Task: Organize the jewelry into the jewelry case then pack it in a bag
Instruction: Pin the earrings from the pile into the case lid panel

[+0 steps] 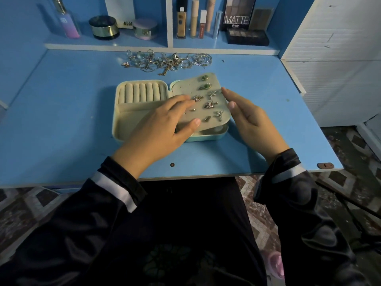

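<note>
A pale green jewelry case (123, 133) lies open on the blue desk, with empty ring rolls (142, 92) in its left half. Over its right half a beige earring panel (186, 87) is tilted, holding several pinned earrings (210, 104). My left hand (165, 124) lies flat on the panel's left part, fingers straight, thumb at its near edge. At the panel's right edge, my right hand (245, 114) touches it with straight fingers. Behind the case, a tangled pile of loose rings, chains and earrings (167, 60) lies on the desk.
The blue desk (61, 112) has a back shelf with a perfume bottle (66, 19), jars (104, 27), makeup tubes (193, 17) and eyeshadow palettes (239, 14). A white cabinet (334, 58) stands at the right. No bag is in view.
</note>
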The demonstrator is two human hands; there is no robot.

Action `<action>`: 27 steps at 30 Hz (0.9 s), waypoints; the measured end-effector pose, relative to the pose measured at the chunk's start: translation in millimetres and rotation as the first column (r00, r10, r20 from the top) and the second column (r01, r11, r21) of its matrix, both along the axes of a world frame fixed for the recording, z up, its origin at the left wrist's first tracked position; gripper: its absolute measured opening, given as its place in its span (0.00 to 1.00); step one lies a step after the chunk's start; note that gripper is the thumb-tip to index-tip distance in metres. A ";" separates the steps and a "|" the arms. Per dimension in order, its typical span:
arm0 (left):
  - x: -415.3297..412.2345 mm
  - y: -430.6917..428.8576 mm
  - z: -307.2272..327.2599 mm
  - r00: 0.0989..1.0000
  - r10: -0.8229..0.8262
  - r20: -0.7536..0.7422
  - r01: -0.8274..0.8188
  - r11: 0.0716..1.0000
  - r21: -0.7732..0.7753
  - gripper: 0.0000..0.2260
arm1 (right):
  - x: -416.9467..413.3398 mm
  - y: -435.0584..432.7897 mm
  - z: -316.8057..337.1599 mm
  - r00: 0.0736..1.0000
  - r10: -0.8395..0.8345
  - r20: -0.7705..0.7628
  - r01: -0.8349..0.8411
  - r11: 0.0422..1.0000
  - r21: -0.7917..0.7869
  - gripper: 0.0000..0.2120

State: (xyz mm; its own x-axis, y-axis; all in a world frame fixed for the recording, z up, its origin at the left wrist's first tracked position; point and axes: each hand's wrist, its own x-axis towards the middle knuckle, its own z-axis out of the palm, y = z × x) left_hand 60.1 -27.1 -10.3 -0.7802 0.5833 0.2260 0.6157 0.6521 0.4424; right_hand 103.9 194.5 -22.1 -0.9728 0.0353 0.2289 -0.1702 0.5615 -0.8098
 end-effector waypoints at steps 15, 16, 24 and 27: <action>-15.4 -2.7 16.0 0.994 -0.069 0.087 0.091 0.955 -0.283 0.29 | -5.4 10.5 -11.1 0.998 0.065 -0.020 -0.059 0.971 0.230 0.19; -20.6 -3.2 22.3 0.992 -0.072 0.100 0.101 0.943 -0.318 0.28 | -7.5 12.8 -7.8 0.997 0.067 -0.030 -0.058 0.969 0.240 0.18; -93.4 17.8 57.7 0.978 -0.118 0.171 0.157 0.959 -0.237 0.13 | -53.4 36.2 10.7 0.999 -0.020 -0.027 0.026 0.969 0.247 0.08; -126.8 30.5 51.1 0.976 -0.109 0.190 0.138 0.979 -0.150 0.09 | -81.7 45.5 7.6 0.993 -0.120 -0.019 0.121 0.953 0.278 0.08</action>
State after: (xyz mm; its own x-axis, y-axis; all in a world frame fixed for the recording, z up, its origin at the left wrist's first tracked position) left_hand -66.7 3.5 40.8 -0.7189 0.6949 -0.0162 0.6160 0.6478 0.4483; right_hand 22.1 239.9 -14.6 -0.9649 0.0870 0.2478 -0.0885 0.7805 -0.6188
